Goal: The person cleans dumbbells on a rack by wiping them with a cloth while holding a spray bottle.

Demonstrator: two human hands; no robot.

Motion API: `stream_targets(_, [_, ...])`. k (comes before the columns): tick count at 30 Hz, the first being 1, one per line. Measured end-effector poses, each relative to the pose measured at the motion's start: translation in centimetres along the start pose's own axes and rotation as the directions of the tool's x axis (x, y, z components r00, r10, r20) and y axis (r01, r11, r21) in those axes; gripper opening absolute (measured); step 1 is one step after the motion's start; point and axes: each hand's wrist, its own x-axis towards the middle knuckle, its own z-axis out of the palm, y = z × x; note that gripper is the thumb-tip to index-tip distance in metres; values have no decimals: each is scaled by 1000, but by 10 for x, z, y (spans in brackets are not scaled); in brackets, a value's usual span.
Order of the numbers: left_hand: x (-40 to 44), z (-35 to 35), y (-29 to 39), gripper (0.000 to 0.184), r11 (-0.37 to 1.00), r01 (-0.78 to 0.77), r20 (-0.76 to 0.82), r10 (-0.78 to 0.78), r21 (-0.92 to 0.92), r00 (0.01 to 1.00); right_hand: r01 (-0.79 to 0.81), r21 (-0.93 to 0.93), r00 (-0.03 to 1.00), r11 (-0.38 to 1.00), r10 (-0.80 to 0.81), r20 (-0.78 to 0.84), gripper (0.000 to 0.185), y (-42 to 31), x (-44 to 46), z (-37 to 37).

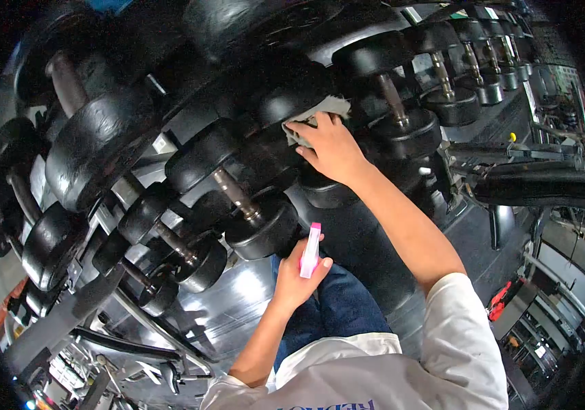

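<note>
My right hand (333,147) is closed on a crumpled grey cloth (337,106) and presses it against a black dumbbell (286,102) on the rack. Part of that dumbbell is hidden behind the hand and cloth. Lower down, in front of my body, my left hand (296,280) is wrapped round a pink-and-white spray bottle (311,253). Its slim head points away from me, while the body is mostly out of sight below. Just beyond the left hand sits another black dumbbell (262,222) with a metal handle.
Several round-headed dumbbells (405,130) line the rack in sloping rows to both sides. A black padded bench (538,181) stands at the right. Metal rack bars (149,318) run along the lower left, above a dark floor (248,287).
</note>
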Motion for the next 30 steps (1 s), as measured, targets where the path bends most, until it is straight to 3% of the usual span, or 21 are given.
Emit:
stream_targets(2, [0, 5, 3, 52, 1000, -9, 17, 9, 20, 1000, -286, 138, 933, 948, 243, 264, 43, 5, 1, -10])
stream_targets(3, [1, 7, 5, 53, 999, -21, 27, 20, 36, 999, -348, 258, 928, 901, 291, 234, 38, 13, 3, -11])
stream_targets(8, [1, 10, 8, 52, 999, -45, 39, 44, 10, 998, -390, 451, 918, 803, 297, 265, 38, 40, 1, 2])
stream_targets(10, [6, 12, 2, 52, 999, -35, 32, 36, -35, 999, 35, 202, 994, 979, -56, 99, 41, 17, -12, -1])
stream_targets(11, [8, 13, -1, 51, 996, -32, 29, 35, -78, 999, 62, 118, 995, 991, -70, 65, 39, 5, -15, -1])
stream_targets(12, [8, 14, -1, 51, 992, -28, 27, 32, -121, 999, 15, 62, 999, 998, -17, 42, 36, -5, -15, -2])
stream_targets(15, [10, 17, 3, 51, 995, -48, 33, 51, -89, 998, -4, 124, 999, 992, 9, -39, 30, -4, -2, 2])
stream_targets(17, [11, 19, 5, 51, 996, -50, 45, 53, -67, 998, -256, 305, 965, 917, 259, 32, 24, 3, 10, 1])
stream_targets(19, [9, 21, 6, 51, 969, -23, 36, 33, -247, 999, -313, 354, 947, 881, 317, 49, 19, 12, 14, 3])
stream_targets(20, [10, 21, 6, 51, 970, -23, 44, 35, -241, 998, -359, 397, 929, 845, 364, 66, 14, 16, 16, 3])
stream_targets(22, [9, 21, 4, 50, 943, 4, 34, 8, -332, 999, -276, 345, 955, 897, 295, -5, 17, 25, 11, 8])
stream_targets(24, [9, 22, 2, 49, 947, -16, 32, 27, -319, 999, -500, 130, 854, 856, 464, 235, 26, 41, 5, 6])
stream_targets(26, [10, 20, 2, 54, 954, 15, 41, -3, -299, 999, -478, -37, 784, 877, 446, 433, 32, 59, -14, -1])
stream_targets(29, [12, 16, -9, 54, 956, 12, 48, 2, -293, 999, -485, -80, 738, 871, 456, 497, 33, 65, -10, -6])
stream_targets(30, [12, 16, -8, 54, 953, 27, 56, -10, -302, 998, -537, -13, 767, 843, 495, 409, 36, 67, -6, -2])
